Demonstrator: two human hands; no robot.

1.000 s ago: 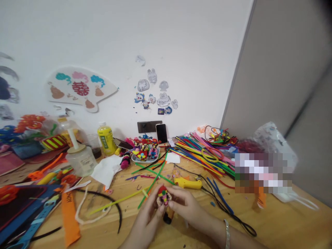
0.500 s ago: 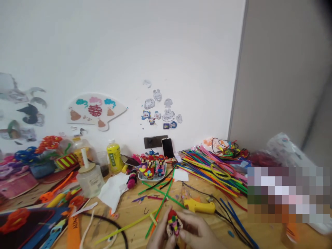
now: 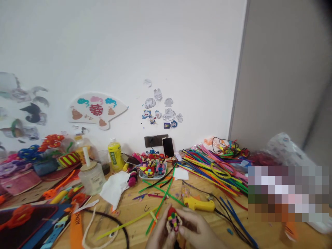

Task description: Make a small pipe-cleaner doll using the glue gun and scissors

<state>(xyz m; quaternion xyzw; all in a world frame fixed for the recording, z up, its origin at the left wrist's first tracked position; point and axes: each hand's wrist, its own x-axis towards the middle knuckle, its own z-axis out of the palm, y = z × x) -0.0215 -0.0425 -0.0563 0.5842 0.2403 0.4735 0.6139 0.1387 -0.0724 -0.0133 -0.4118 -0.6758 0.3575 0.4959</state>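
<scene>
At the bottom centre, a small pipe-cleaner doll (image 3: 173, 218) with a red top, a green dot and a yellow band is held between both hands. My left hand (image 3: 161, 231) grips it from the left, thumb near its lower front. From the right, my right hand (image 3: 195, 226) closes on it with thumb and fingers. The doll's lower end is partly hidden by the thumbs. Just beyond the right hand lies a yellow hot glue gun (image 3: 199, 204). Green pipe cleaners (image 3: 164, 200) cross on the table ahead of the hands.
A dish (image 3: 153, 176) of similar dolls stands near the wall, beside a propped phone (image 3: 168, 147). Many coloured pipe cleaners (image 3: 212, 169) are piled at right. A glass jar (image 3: 92, 180), a yellow bottle (image 3: 115, 155) and white tissue (image 3: 114, 186) stand or lie at left. A black cable (image 3: 121, 223) curves nearby.
The view has shifted very slightly. Both hands stay around the doll, which looks turned or raised a little; nothing else has visibly moved.
</scene>
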